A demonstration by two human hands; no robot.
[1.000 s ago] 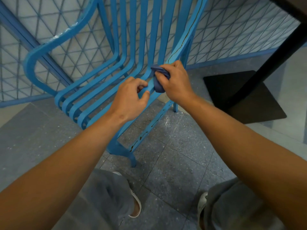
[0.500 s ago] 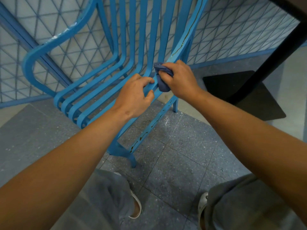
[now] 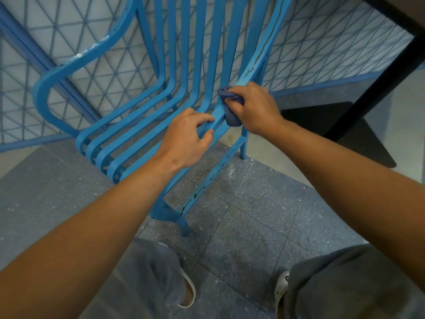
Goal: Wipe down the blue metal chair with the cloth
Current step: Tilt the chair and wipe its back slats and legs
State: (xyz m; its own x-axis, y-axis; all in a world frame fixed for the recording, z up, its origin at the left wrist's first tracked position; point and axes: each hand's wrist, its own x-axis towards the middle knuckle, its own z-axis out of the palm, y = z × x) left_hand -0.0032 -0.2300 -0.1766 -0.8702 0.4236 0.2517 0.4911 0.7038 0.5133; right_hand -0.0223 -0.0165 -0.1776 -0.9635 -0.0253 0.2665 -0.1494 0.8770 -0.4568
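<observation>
The blue metal chair (image 3: 128,125), made of curved slats, stands in front of me on the tiled floor. My right hand (image 3: 255,109) grips a bunched dark blue cloth (image 3: 230,111) and presses it against the rightmost slats, where the seat bends up into the backrest. My left hand (image 3: 186,137) holds a seat slat just left of the cloth, fingers curled over it and thumb underneath. Dark rust streaks run along the chair's right side rail (image 3: 211,178).
A blue wire mesh fence (image 3: 322,47) runs behind the chair. A black table post (image 3: 377,81) and its flat black base (image 3: 345,125) stand to the right. My knees and white shoes (image 3: 188,293) are at the bottom edge.
My left hand slid a little further along the seat slat toward the backrest. My right hand with the cloth stayed at the bend, shifting only slightly.
</observation>
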